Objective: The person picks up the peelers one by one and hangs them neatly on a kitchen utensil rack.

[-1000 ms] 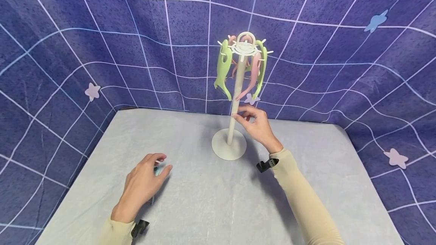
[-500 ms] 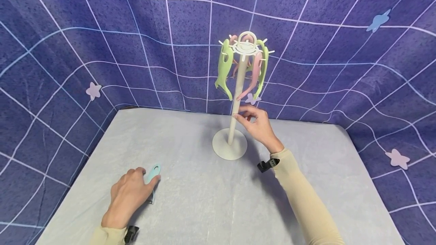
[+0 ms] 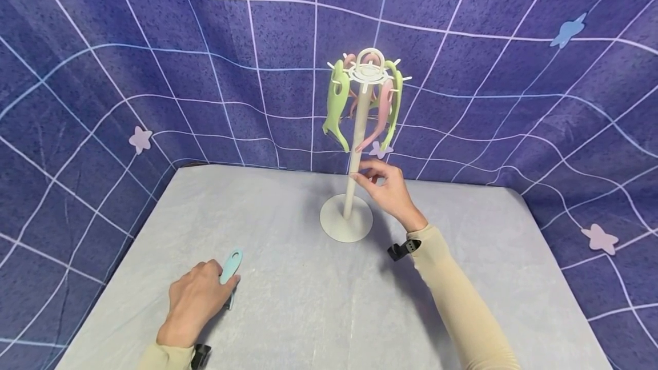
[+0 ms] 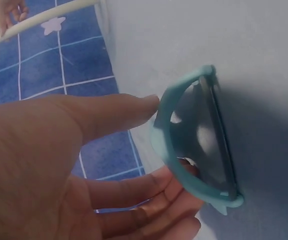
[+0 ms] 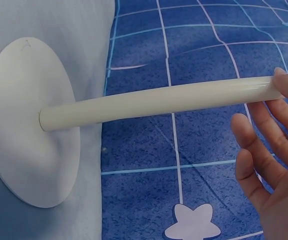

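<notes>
At the left front of the table, my left hand [image 3: 194,297] holds a teal Y-shaped peeler [image 3: 232,265] between thumb and fingers. Its slotted handle end points away from me. In the left wrist view the peeler's curved frame [image 4: 160,137] and dark blade [image 4: 219,135] show close to the tabletop. My right hand [image 3: 389,192] pinches the pole [image 3: 350,196] of a white stand partway up. Around the stand's top ring [image 3: 369,73] hang several peelers, among them a green one [image 3: 336,104] and a pink one [image 3: 384,110].
The stand's round base [image 3: 334,222] rests on the grey-white cloth of the table [image 3: 298,301]. A blue curtain [image 3: 247,96] with grid lines and stars rises behind the table and along both sides.
My left hand has moved left and back toward me, uncovering the peeler's handle, and its thumb and fingers have closed on the peeler. My right hand stays on the pole.
</notes>
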Tool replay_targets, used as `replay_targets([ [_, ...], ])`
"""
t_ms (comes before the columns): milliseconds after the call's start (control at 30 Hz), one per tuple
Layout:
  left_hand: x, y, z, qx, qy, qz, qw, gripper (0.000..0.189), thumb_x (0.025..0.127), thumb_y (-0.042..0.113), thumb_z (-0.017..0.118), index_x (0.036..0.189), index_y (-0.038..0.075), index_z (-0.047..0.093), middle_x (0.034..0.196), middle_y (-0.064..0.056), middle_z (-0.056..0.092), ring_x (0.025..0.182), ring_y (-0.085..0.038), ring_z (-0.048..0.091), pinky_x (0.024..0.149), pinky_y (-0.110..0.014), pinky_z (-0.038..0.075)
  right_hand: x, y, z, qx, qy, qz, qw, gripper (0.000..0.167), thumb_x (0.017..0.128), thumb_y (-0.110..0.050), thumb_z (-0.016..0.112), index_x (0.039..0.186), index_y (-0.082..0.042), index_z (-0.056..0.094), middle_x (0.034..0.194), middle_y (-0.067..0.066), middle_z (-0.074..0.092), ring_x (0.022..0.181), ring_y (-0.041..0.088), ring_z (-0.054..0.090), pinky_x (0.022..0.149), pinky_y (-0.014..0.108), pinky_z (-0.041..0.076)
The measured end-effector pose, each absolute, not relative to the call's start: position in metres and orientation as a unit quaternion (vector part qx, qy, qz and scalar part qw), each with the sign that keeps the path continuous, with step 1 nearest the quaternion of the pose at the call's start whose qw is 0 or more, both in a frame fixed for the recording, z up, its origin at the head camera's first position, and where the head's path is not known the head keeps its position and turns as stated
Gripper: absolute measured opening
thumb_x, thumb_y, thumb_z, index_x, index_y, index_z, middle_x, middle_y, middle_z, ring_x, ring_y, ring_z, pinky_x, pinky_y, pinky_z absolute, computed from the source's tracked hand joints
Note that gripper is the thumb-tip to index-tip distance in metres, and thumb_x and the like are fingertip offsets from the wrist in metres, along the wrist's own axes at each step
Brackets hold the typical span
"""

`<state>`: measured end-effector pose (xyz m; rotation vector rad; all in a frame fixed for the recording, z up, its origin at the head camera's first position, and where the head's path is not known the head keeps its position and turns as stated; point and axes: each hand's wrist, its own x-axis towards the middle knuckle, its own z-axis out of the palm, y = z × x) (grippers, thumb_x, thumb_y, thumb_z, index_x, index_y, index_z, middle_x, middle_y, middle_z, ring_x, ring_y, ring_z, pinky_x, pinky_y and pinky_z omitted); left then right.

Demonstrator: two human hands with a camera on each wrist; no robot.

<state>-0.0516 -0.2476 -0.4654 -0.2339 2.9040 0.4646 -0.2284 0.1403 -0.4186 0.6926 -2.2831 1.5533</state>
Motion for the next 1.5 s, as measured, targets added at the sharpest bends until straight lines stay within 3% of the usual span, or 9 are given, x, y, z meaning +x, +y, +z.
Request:
replay_targets([
  [233, -0.052, -0.247, -0.467, -0.083, 0.979, 0.16, 0.1, 0.036, 0.097, 0.036, 0.076, 0.095, 0.001, 0.07, 0.075, -0.007, 0.062, 0.065, -0.025, 0.058, 0.052, -0.042, 0.048, -0.227, 0.14, -0.418, 0.242, -0.795, 0.536, 0.147, 0.013, 0.096, -0.01, 0.082, 0.109, -0.008, 0.083, 0.084, 0.011, 0.077, 0.073, 0.022, 0.065, 0.07, 0.025, 0.051],
  [567, -0.052, -0.246, -0.467, -0.087, 0.977, 0.162, 0.105, 0.032, 0.097, 0.035, 0.075, 0.081, 0.009, 0.066, 0.067, -0.005, 0.055, 0.062, -0.024, 0.053, 0.05, -0.039, 0.043, -0.228, 0.141, -0.419, 0.241, -0.791, 0.544, 0.141, 0.014, 0.098, -0.011, 0.081, 0.111, -0.007, 0.083, 0.085, 0.015, 0.077, 0.075, 0.029, 0.065, 0.072, 0.028, 0.05],
  [733, -0.052, -0.243, -0.464, -0.086, 0.977, 0.158, 0.111, 0.033, 0.096, 0.039, 0.076, 0.089, 0.007, 0.069, 0.072, -0.005, 0.06, 0.065, -0.024, 0.056, 0.053, -0.042, 0.047, -0.227, 0.141, -0.419, 0.239, -0.794, 0.54, 0.141, 0.013, 0.097, -0.012, 0.082, 0.11, -0.009, 0.083, 0.083, 0.012, 0.077, 0.074, 0.023, 0.065, 0.071, 0.025, 0.051],
  [1233, -0.048, -0.224, -0.458, -0.087, 0.975, 0.19, 0.076, 0.032, 0.096, 0.044, 0.075, 0.098, 0.013, 0.068, 0.074, -0.001, 0.057, 0.067, -0.021, 0.054, 0.053, -0.038, 0.042, -0.227, 0.142, -0.419, 0.237, -0.799, 0.534, 0.144, 0.014, 0.097, -0.011, 0.081, 0.11, -0.008, 0.083, 0.083, 0.01, 0.077, 0.074, 0.02, 0.065, 0.07, 0.025, 0.053],
  [1500, -0.051, -0.205, -0.444, -0.059, 0.974, 0.216, 0.044, 0.035, 0.095, 0.045, 0.077, 0.109, 0.013, 0.076, 0.088, 0.003, 0.07, 0.07, -0.015, 0.058, 0.055, -0.038, 0.049, -0.228, 0.142, -0.42, 0.226, -0.806, 0.526, 0.147, 0.015, 0.096, -0.013, 0.082, 0.11, -0.009, 0.083, 0.084, 0.009, 0.077, 0.074, 0.018, 0.065, 0.071, 0.025, 0.053],
])
